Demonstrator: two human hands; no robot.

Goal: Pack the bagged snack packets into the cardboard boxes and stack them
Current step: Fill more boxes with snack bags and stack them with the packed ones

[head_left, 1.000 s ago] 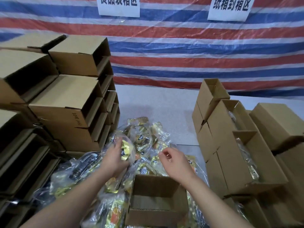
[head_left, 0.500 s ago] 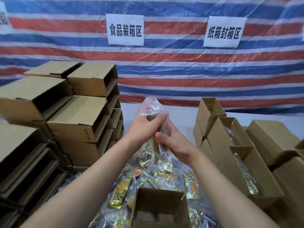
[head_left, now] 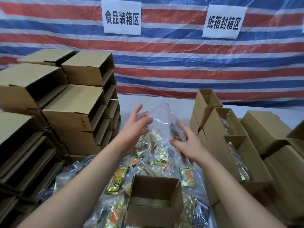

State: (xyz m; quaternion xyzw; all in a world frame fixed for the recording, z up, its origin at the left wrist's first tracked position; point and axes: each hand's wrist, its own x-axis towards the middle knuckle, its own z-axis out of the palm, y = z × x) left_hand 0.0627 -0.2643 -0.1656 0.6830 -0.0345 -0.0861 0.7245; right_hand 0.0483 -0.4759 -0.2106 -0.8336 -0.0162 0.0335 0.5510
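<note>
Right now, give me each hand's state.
Left hand: open, fingers touching the clear bag of snack packets.
Right hand: open, against the bag's lower side.

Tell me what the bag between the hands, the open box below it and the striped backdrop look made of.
Bag: thin clear plastic film, glossy; it crinkles and shows the packets through it.
Open box: brown corrugated cardboard, matte, with folded flaps.
Striped backdrop: probably woven plastic tarpaulin; a faint sheen and creases, though the weave is too fine to confirm.
</note>
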